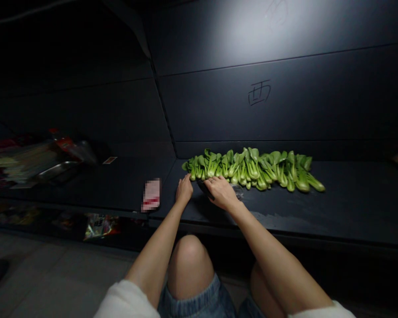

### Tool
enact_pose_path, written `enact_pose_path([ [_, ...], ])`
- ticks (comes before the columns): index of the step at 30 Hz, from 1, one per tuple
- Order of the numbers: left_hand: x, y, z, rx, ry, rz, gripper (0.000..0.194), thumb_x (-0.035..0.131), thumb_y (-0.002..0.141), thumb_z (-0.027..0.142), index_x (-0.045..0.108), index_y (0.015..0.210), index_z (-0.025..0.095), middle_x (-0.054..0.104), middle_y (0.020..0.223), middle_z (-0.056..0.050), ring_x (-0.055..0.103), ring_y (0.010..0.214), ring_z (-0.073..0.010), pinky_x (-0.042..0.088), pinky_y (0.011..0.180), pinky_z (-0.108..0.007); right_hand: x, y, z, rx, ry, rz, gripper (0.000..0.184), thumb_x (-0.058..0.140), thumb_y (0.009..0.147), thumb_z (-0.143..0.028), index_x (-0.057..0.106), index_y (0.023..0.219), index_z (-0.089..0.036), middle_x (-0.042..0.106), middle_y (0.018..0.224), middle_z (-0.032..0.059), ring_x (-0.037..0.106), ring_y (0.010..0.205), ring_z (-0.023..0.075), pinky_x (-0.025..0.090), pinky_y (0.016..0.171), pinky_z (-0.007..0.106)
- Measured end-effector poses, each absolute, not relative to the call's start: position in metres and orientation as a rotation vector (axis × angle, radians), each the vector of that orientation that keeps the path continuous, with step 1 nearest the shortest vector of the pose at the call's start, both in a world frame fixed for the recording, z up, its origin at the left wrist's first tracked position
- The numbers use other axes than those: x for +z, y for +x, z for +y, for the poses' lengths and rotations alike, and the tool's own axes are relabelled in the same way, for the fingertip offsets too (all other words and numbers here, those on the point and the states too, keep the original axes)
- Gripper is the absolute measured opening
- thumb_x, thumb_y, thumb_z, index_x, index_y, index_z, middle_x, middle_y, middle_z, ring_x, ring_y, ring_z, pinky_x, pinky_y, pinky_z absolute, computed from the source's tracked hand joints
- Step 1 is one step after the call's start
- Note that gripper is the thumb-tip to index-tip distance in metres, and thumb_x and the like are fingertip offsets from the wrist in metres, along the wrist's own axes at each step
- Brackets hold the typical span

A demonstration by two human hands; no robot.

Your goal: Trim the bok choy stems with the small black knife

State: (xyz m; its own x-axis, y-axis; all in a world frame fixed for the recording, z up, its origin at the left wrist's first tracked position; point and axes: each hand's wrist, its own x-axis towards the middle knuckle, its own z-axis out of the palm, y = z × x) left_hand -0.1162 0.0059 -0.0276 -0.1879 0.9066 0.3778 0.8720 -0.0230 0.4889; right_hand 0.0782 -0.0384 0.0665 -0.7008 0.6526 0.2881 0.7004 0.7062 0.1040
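Observation:
A long row of green bok choy (252,168) lies on the dark shelf (351,194), leaves toward the back panel and pale stems toward me. My left hand (185,190) rests at the left end of the row, fingers stretched forward, the tips at the leftmost stems. Just in front of the row, my right hand (220,192) curls over a dark object (205,190), mostly hidden under the palm, so its kind cannot be made out. Beside that wrist, some clear plastic (238,191) shows near the stems.
A pixelated pink-and-white item (151,194) lies left of my hands near the shelf edge. Farther left are a metal tray (58,170), stacked packets and a red-labelled bottle (66,143). A lower shelf holds packaged goods (101,225). My knees are close to the shelf front.

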Motion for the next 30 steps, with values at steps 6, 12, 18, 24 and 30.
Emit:
enact_pose_path([
  [6, -0.027, -0.117, 0.006, 0.994, 1.968, 2.153, 0.051, 0.030, 0.088, 0.007, 0.054, 0.132, 0.014, 0.059, 0.135, -0.013, 0.054, 0.126, -0.0236, 0.034, 0.114, -0.044, 0.065, 0.078, -0.040, -0.318, -1.074, -2.657, 0.026, 0.061, 0.081, -0.024, 0.059, 0.105, -0.013, 0.067, 0.103, 0.0121, 0.058, 0.098, 0.0252, 0.034, 0.087, 0.036],
  [12, -0.028, -0.116, 0.006, 1.013, 1.999, 2.146, 0.048, 0.029, 0.091, 0.010, 0.054, 0.132, 0.014, 0.059, 0.135, -0.014, 0.053, 0.128, -0.0233, 0.034, 0.114, -0.044, 0.066, 0.083, -0.040, -0.292, -1.143, -2.569, 0.024, 0.058, 0.083, -0.023, 0.058, 0.105, -0.014, 0.066, 0.102, 0.0122, 0.057, 0.097, 0.0257, 0.034, 0.084, 0.035],
  [18, -0.029, -0.115, 0.006, 1.028, 2.028, 2.133, 0.049, 0.029, 0.091, 0.011, 0.052, 0.134, 0.014, 0.055, 0.139, -0.015, 0.046, 0.134, -0.0240, 0.034, 0.114, -0.046, 0.067, 0.090, -0.039, -0.277, -1.170, -2.501, 0.020, 0.053, 0.088, -0.026, 0.058, 0.104, -0.015, 0.067, 0.102, 0.0125, 0.056, 0.097, 0.0259, 0.032, 0.083, 0.035],
  [24, -0.029, -0.115, 0.005, 1.004, 2.055, 2.108, 0.049, 0.029, 0.091, 0.012, 0.049, 0.136, 0.012, 0.049, 0.144, -0.016, 0.040, 0.139, -0.0240, 0.033, 0.114, -0.046, 0.065, 0.094, -0.039, -0.283, -1.175, -2.449, 0.022, 0.049, 0.092, -0.029, 0.058, 0.105, -0.015, 0.066, 0.103, 0.0129, 0.055, 0.098, 0.0257, 0.031, 0.083, 0.034],
  [30, -0.027, -0.113, 0.005, 0.986, 2.080, 2.113, 0.049, 0.029, 0.092, 0.014, 0.047, 0.138, 0.014, 0.047, 0.146, -0.015, 0.040, 0.138, -0.0246, 0.034, 0.113, -0.048, 0.071, 0.100, -0.041, -0.277, -1.240, -2.432, 0.020, 0.052, 0.088, -0.022, 0.057, 0.105, -0.015, 0.066, 0.104, 0.0124, 0.055, 0.098, 0.0256, 0.030, 0.082, 0.033],
])
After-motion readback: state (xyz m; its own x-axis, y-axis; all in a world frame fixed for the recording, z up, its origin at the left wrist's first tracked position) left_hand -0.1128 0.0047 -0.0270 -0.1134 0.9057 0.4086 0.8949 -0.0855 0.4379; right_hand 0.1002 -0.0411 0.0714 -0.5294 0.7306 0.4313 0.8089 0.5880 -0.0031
